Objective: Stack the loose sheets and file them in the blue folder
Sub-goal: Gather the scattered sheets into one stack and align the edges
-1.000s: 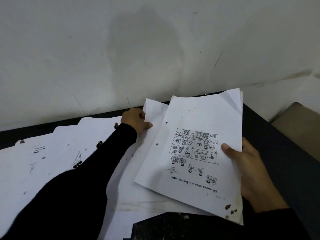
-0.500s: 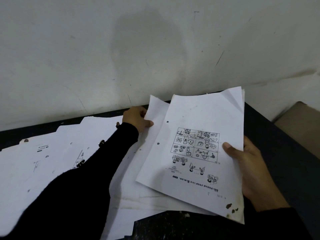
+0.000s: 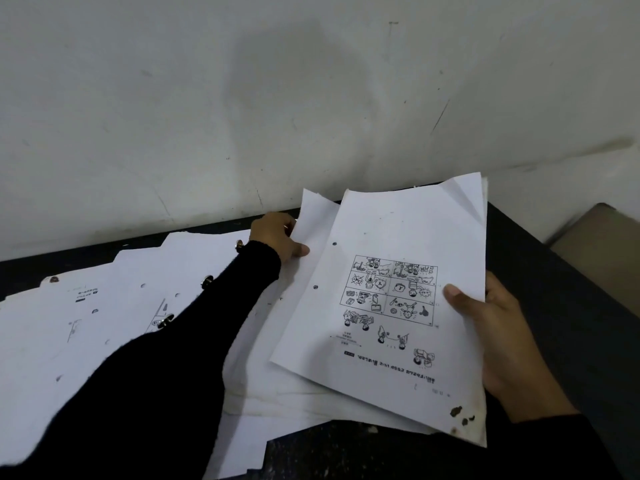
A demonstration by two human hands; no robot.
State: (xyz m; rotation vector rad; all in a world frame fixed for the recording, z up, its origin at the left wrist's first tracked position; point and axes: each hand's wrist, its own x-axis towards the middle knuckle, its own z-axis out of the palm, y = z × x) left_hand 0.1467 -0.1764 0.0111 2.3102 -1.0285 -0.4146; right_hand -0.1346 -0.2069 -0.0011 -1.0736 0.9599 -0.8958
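My right hand [image 3: 498, 341] grips a thin stack of white sheets [image 3: 391, 237] by its right edge, thumb on top; the top page shows cartoon panels printed upside down and has two punch holes on its left side. My left hand [image 3: 277, 239] pinches the far left edge of another white sheet [image 3: 313, 216] just behind that stack. More loose sheets [image 3: 104, 306] lie spread over the dark table on the left, partly under my left sleeve. No blue folder is visible.
A dark table [image 3: 561, 278] runs along a white wall [image 3: 311, 98]. Several small metal rings or clips [image 3: 207, 281] show among the papers beside my left forearm. A tan surface [image 3: 602, 244] sits off the table's right end.
The held stack and the sheet in my left hand have lifted slightly toward the wall. Both hands keep their hold.
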